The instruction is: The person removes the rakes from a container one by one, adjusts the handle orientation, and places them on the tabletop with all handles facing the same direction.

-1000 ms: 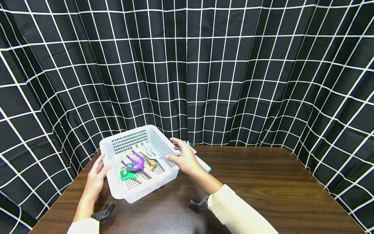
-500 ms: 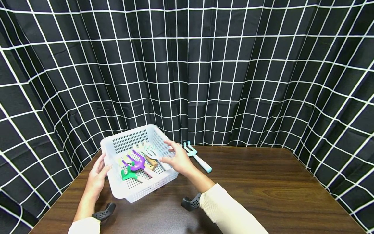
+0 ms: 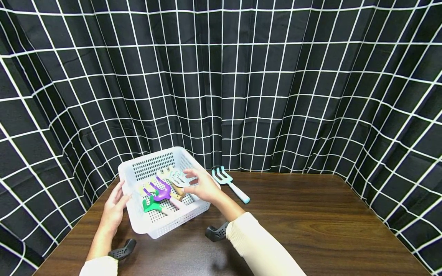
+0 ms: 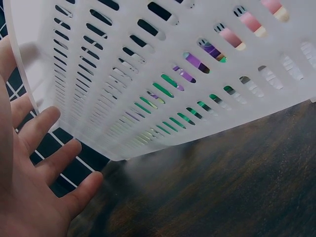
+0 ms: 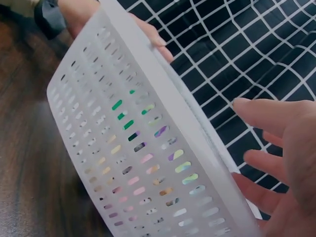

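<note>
A white plastic basket point(image 3: 129, 218) sits at the left of the table, seen from its perforated side in both wrist views. My left hand point(image 3: 114, 207) grips its left rim. Over the right rim reaches my right hand point(image 3: 203, 187), fingers spread and apart from the tools in the basket. Inside lie a purple hand fork point(image 3: 163, 194) with a pink handle, a green garden tool point(image 3: 151, 206), a wooden handle point(image 3: 178, 189) and a pale blue-and-white tool point(image 3: 177, 178). In the right wrist view the right fingers point(image 5: 266, 160) hang beside the rim, holding nothing.
A light blue hand fork point(image 3: 230, 184) with a white handle lies on the brown wooden table point(image 3: 310, 214), right of the basket. A black curtain point(image 3: 276, 96) with a white grid stands behind and on both sides.
My right hand has moved left, from the basket's right rim to over its inside, uncovering the light blue fork on the table. The left hand and basket stay nearly still.
</note>
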The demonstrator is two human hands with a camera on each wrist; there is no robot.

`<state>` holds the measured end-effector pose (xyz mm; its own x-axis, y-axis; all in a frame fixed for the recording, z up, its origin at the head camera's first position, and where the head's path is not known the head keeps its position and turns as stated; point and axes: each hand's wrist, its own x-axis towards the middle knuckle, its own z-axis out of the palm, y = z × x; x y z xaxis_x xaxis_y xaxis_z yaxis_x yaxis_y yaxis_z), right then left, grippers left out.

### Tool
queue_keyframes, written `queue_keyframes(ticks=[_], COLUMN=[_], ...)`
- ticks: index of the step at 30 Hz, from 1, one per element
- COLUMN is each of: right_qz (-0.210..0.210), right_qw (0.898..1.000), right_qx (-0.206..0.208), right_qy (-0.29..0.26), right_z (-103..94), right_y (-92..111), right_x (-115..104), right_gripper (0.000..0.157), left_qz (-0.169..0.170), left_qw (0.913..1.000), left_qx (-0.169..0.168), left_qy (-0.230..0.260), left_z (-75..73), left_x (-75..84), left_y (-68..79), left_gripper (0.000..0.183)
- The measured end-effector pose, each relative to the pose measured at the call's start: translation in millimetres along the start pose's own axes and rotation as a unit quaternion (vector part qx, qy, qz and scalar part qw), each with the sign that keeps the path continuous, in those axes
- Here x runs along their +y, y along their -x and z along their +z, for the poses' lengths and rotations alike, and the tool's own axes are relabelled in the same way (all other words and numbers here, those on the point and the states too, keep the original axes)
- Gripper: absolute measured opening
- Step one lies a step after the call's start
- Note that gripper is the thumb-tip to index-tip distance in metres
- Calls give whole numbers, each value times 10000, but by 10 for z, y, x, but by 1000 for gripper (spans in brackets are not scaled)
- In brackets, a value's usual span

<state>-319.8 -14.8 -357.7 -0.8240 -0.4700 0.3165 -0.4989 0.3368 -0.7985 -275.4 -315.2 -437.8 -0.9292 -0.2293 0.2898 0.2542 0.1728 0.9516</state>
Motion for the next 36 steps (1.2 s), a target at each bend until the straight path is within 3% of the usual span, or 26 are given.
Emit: queue_keyframes(ticks=[19, 25, 31, 36], right_qz=[227, 252, 528, 767], right_qw=[9862, 9746, 9562, 9439], right_qx=[-1345, -1882, -2781, -3162], right_qy=[943, 1188, 748, 572], right_z=[51, 64, 89, 102], right_y=[-215, -294, -342, -362], right_x=[80, 115, 136, 150], right_gripper=[55, 50, 50, 53], left_qz=[64, 113, 46, -104], left_qw=[9998, 9995, 9996, 9999], left_qx=[-30, -32, -34, -14], left_qy=[174, 309, 276, 87], left_z=[-1, 3, 3, -5], left_x=[-14, -3, -13, -12], left_y=[-7, -3, -11, -16], left_gripper=[63, 63, 64, 65])
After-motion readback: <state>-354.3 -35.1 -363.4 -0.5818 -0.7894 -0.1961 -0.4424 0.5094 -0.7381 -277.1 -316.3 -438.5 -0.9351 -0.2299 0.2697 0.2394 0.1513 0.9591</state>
